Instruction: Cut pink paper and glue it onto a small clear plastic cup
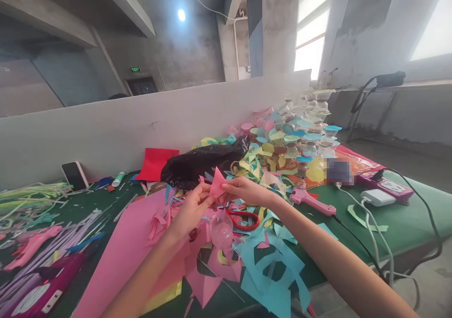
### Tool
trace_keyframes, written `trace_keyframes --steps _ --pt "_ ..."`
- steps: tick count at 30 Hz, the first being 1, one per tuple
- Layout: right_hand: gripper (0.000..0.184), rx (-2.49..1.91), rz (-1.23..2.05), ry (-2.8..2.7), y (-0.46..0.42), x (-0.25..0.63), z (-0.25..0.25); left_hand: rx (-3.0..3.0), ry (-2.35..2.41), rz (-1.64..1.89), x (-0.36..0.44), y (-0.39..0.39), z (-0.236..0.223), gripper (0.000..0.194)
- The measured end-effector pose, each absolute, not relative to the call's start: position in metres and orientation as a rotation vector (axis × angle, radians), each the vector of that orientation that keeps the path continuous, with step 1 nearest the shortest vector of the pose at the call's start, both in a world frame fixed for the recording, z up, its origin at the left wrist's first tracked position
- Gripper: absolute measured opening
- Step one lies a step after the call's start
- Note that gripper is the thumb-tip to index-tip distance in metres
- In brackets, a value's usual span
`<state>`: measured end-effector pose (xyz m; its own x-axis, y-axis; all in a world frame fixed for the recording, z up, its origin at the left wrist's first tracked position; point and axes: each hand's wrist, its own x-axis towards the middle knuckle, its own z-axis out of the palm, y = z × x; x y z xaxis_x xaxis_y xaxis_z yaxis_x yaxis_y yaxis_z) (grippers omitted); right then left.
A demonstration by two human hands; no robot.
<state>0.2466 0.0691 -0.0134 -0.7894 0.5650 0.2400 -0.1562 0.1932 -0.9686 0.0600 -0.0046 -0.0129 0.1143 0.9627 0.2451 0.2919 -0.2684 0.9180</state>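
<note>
A folded piece of pink paper is pinched between both hands above the table's middle. My left hand grips its lower left side, fingers closed. From the right, my right hand holds its other edge between thumb and fingers. Just below the hands lie red-handled scissors, their blades mostly hidden. A clear plastic cup-like piece stands beside the scissors. Around it are cut pink scraps and blue paper scraps with curved cut-outs. A large pink sheet lies under my left forearm.
A black plastic bag lies behind my hands. Stacked clear cups with coloured paper tops rise at the back right. A pink glue gun, cables and a power strip are at right. A phone leans against the white partition.
</note>
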Motion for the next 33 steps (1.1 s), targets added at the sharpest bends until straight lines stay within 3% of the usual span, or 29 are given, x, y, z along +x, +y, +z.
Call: trace_keyframes --steps 8,15,33 --pt "0.06 -0.416 1.536 -2.011 0.071 0.248 -0.013 1.688 1.208 1.119 0.053 -0.007 -0.009 0.025" --pt "0.05 -0.546 1.17 -2.002 0.066 0.245 -0.014 1.78 1.265 1.013 0.06 -0.019 -0.005 0.019" --pt "0.047 -0.629 1.088 -1.873 0.058 0.228 -0.019 1.916 1.491 1.104 0.063 -0.013 -0.005 0.027"
